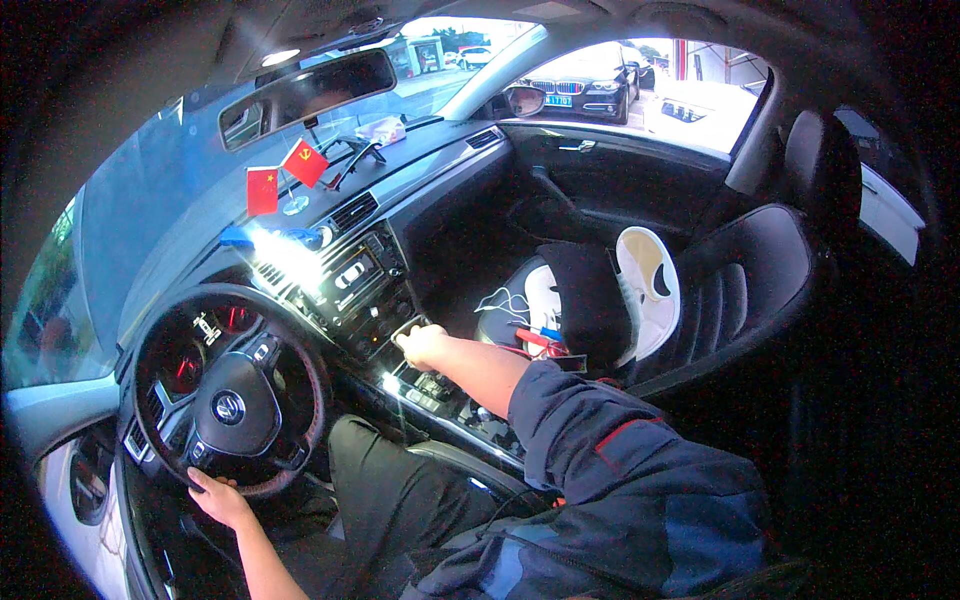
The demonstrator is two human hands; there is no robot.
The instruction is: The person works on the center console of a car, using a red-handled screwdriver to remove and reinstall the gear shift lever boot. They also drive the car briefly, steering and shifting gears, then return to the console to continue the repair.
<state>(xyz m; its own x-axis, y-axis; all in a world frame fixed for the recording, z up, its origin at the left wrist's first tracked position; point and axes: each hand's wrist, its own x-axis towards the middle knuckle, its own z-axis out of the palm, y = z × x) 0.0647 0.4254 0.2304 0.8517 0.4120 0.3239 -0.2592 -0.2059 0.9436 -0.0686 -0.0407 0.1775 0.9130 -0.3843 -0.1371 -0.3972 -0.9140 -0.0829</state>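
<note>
Car interior surrounds the person in the head view: parked cars show beyond the passenger window, and a rear-view mirror (310, 98) hangs at the windshield. On the dashboard (430, 155) stand two small red flags (262, 190), with a strong glare near the screen (352, 275). Passenger seat (745, 290) lies to the right, bearing a white item with a beige inside (648, 295), while a red-and-blue object (543, 340) lies near it.

Left hand (217, 498) is wrapped around the lower left rim of the steering wheel (236, 412), which stands before the person, thumb toward the near face. Right hand (421, 345) reaches across, its arm in a dark blue sleeve, to the centre console (425, 392), just below the screen and controls. Its fingers are bent together at the console front; whether they are clamped on anything, I cannot tell.
</note>
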